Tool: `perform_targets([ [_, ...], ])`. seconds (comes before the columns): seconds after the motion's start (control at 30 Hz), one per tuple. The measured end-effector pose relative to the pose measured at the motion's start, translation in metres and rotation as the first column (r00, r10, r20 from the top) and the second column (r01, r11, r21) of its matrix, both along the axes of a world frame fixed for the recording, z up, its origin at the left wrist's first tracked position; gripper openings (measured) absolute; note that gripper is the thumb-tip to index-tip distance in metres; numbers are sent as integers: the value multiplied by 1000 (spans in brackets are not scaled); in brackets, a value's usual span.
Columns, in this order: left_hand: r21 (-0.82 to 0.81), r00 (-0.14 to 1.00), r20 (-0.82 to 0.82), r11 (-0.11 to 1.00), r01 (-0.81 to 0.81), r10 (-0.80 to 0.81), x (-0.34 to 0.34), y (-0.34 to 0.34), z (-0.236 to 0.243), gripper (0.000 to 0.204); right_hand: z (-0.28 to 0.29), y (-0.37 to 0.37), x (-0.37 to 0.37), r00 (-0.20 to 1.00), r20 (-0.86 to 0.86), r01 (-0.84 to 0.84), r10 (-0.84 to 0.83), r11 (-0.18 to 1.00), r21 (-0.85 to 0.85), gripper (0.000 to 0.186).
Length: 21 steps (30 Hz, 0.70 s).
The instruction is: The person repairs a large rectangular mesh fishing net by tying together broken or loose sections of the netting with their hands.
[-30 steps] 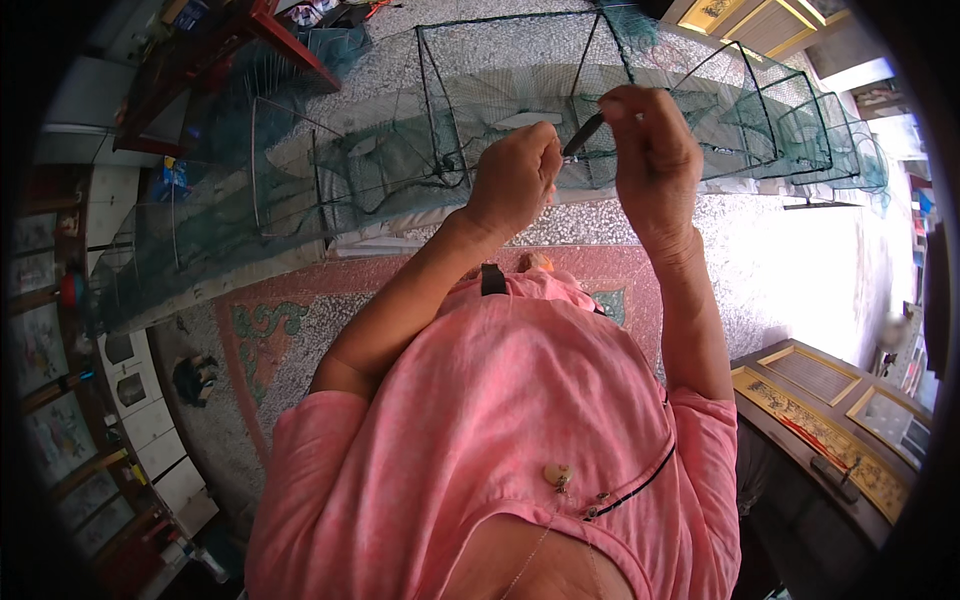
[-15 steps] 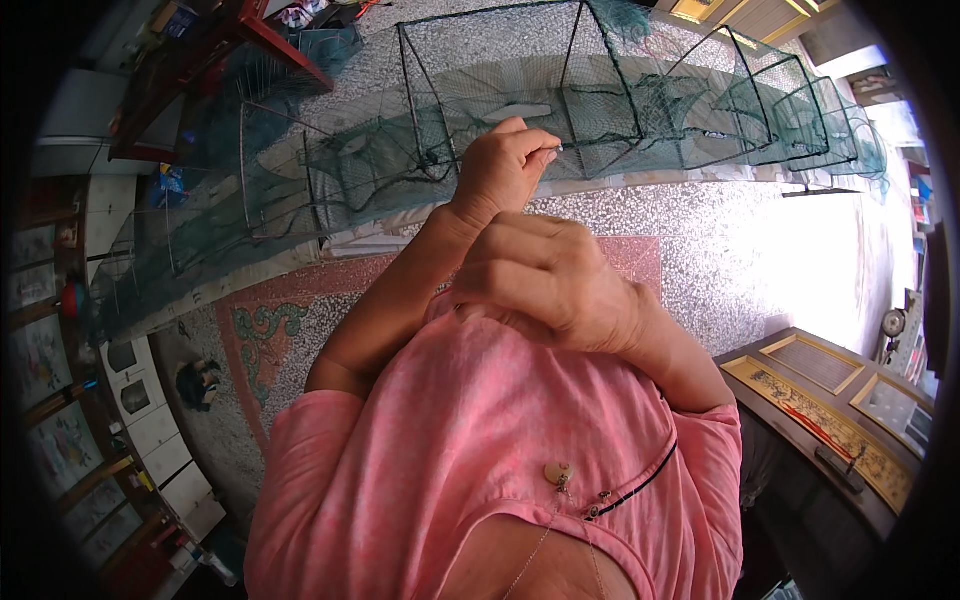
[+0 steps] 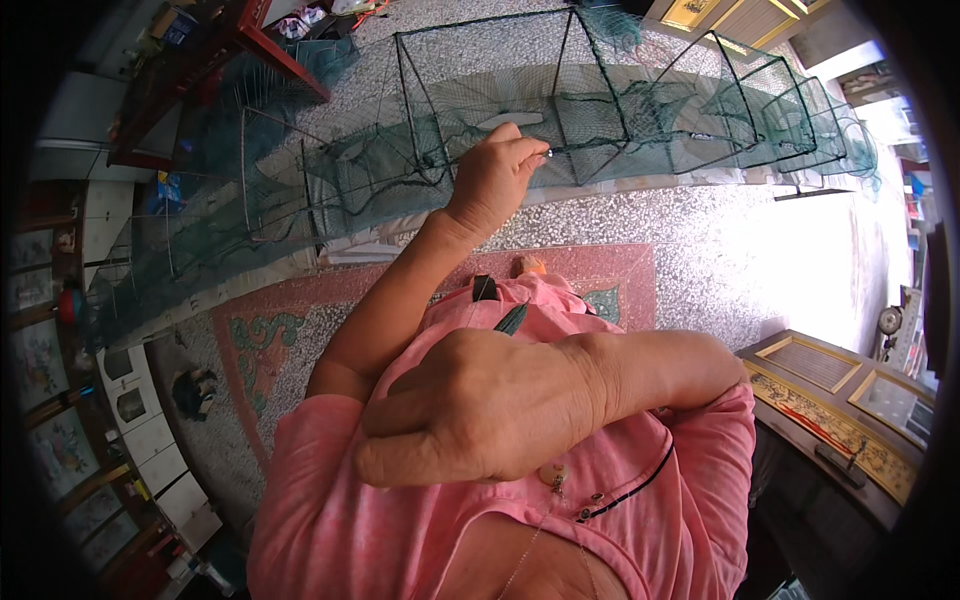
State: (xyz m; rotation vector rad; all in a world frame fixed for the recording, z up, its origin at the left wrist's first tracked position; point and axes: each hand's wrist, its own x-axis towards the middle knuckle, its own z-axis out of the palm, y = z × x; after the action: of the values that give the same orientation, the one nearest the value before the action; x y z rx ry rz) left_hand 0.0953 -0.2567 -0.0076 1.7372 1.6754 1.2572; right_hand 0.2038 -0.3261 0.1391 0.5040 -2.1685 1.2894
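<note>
A long trap net (image 3: 590,120) of green mesh on dark frames stretches across the far side. My left hand (image 3: 492,180) is closed in a pinch at its near edge, with a tiny shiny tip showing at the fingertips; what exactly it pinches is too small to tell. Close to my chest, my right hand (image 3: 470,405) is closed, its back turned up and its fingers curled out of sight. A narrow dark green pointed tool (image 3: 512,319) sticks out from behind this hand, its other end hidden.
Under the net runs a pale strip on the speckled floor (image 3: 690,215), which has a reddish patterned border (image 3: 640,285). At right stands a dark cabinet with gold panels (image 3: 815,425). White cupboards (image 3: 160,445) line the left, and a red wooden frame (image 3: 285,60) stands far left.
My right hand has drawn back from beside the left hand toward my chest, and the green tool has come into sight. My left hand stays pinched at the net, shifted slightly left.
</note>
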Motion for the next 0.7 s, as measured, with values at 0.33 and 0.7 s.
perform_targets([
  [0.33, 148, 995, -83, 988, -36, 48, 6, -5, -4, 17, 12, 6, -11, 995, -25, -94, 95, 995, 39, 15],
  [0.7, 36, 802, 597, 999, 5, -26, -14, -61, 6, 14, 28, 173, -19, 891, -47, -336, 451, 589, -734, 17],
])
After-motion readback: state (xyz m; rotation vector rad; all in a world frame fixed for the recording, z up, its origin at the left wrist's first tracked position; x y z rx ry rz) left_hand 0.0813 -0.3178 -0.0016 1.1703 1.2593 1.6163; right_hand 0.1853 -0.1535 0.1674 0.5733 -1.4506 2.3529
